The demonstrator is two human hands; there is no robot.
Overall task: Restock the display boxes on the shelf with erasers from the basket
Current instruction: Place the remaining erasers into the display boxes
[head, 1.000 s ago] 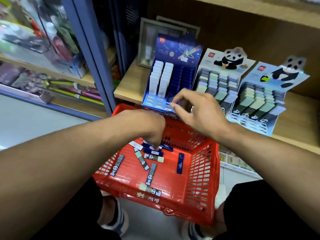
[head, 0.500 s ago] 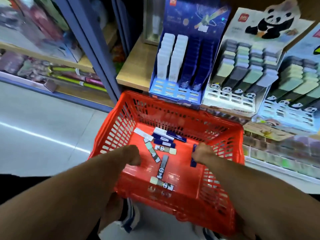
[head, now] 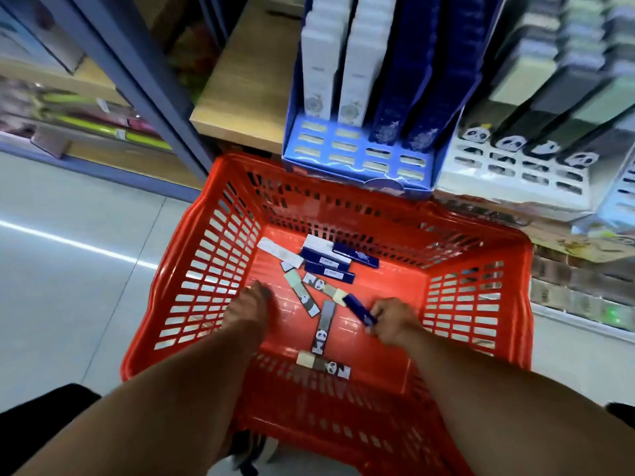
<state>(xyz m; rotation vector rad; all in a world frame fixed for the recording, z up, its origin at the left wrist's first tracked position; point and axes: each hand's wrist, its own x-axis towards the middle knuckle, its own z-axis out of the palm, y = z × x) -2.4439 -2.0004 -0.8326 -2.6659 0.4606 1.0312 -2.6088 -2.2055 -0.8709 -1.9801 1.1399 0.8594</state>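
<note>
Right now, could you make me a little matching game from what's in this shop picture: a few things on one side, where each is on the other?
Things:
1. dark blue eraser
2. red plastic basket
3. blue cardboard display box
4. left hand

Places:
A. on the wooden shelf
B. pinched in the right hand
C. below the shelf edge
D. on the basket floor, holding nothing

Pairs: 1-B, 2-C, 3-A, 4-D

Blue-grey shelf upright (head: 137, 73) at far left; blurred packaged goods (head: 86, 121) beyond it; pale tiled floor (head: 68, 269) at left.
</note>
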